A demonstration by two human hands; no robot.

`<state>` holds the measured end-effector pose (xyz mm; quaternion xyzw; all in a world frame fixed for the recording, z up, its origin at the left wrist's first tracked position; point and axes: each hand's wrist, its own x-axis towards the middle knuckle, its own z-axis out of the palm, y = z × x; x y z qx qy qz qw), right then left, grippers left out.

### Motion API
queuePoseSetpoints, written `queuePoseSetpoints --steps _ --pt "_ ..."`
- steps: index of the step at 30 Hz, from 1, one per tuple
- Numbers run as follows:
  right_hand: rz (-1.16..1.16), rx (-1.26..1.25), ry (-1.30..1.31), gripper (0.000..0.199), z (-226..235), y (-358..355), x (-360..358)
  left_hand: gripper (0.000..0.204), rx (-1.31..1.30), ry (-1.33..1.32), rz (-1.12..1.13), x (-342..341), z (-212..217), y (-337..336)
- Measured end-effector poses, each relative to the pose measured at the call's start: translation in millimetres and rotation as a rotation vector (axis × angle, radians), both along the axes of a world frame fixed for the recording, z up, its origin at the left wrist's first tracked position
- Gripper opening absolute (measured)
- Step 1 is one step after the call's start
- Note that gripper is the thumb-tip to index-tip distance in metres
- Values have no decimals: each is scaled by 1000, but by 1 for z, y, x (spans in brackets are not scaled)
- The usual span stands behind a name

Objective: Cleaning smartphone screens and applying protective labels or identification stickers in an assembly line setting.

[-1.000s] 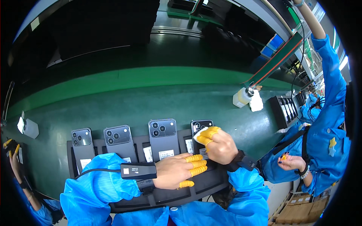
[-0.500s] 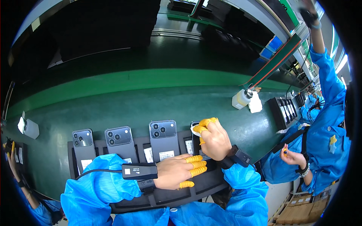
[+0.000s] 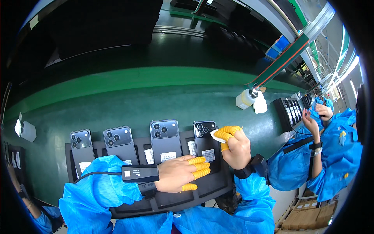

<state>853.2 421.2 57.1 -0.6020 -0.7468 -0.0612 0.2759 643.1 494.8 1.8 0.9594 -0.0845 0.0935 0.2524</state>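
Four-lens-free wording aside, a row of dark smartphones lies back-up in a black tray [image 3: 117,213], with camera blocks at the far end and white labels. My left hand [image 3: 175,173], in yellow finger cots, lies flat with fingers stretched over the lower end of the rightmost smartphone [image 3: 202,144]. Beside that phone's camera block, my right hand [image 3: 237,148] pinches a folded white wipe [image 3: 220,136] between yellow-covered fingers. To the left are another smartphone [image 3: 165,142], a wider-angled smartphone [image 3: 120,146] and the leftmost smartphone [image 3: 82,150]. My left sleeve covers part of the tray.
A white bottle [image 3: 244,100] and a stack of white wipes [image 3: 260,103] stand at the far right on the green bench [image 3: 167,101]. Another bottle [image 3: 28,131] is at left. At right sits a co-worker in blue [image 3: 327,156] near another black tray [image 3: 283,117].
My right hand has moved right, off the rightmost phone's camera block, with the wipe still pinched. My left hand stays flat. The co-worker's raised arm has come down.
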Motion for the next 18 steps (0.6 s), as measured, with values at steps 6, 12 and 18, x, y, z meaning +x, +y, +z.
queuePoseSetpoints --steps 6,12,18 --pt "24 57 -182 34 -24 9 -11 60 -29 -15 -10 1 0 0" --pt "110 -2 -129 32 -15 -2 -18 57 -65 21 -3 0 1 1" --pt "172 41 -143 34 -18 10 -11 58 -51 0 -18 0 1 2"
